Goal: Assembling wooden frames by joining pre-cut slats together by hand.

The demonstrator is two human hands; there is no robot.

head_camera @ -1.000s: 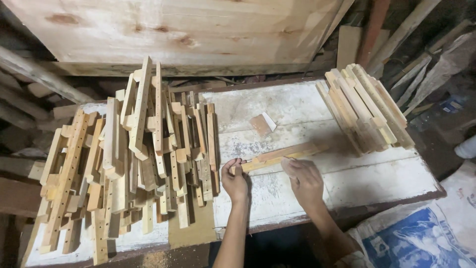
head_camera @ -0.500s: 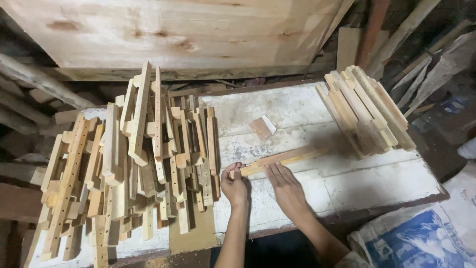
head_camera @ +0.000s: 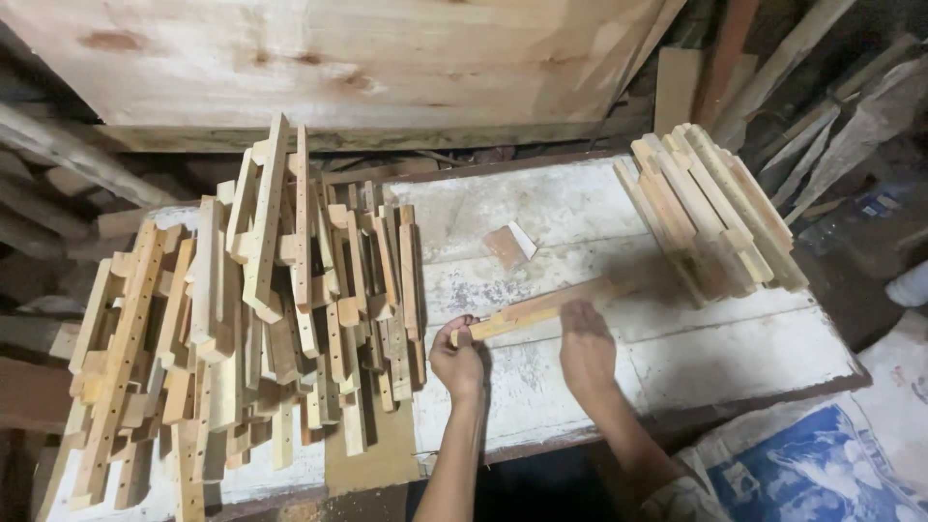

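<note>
Sprawling over the white bench's (head_camera: 735,358) left end, drilled pale wooden slats (head_camera: 261,319) lie heaped; the left hand (head_camera: 458,360) pinches a long wooden strip (head_camera: 551,307) near the front edge, and the right hand (head_camera: 586,346), now shifted leftward, presses flat on it.

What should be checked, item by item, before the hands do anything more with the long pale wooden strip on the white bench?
1. Left hand grips the near end of the long pale wooden strip: ok.
2. Right hand lies flat on the strip's middle: ok, though blurred.
3. Strip rests on the worn white-painted bench top: cannot tell if fully flat.
4. Small tan wooden block lies apart from the strip: ok.
5. Big heap of drilled wooden pieces stands close beside the left hand: not ok, crowded.
6. Stack of long slats touching the strip's far end: cannot tell.
</note>
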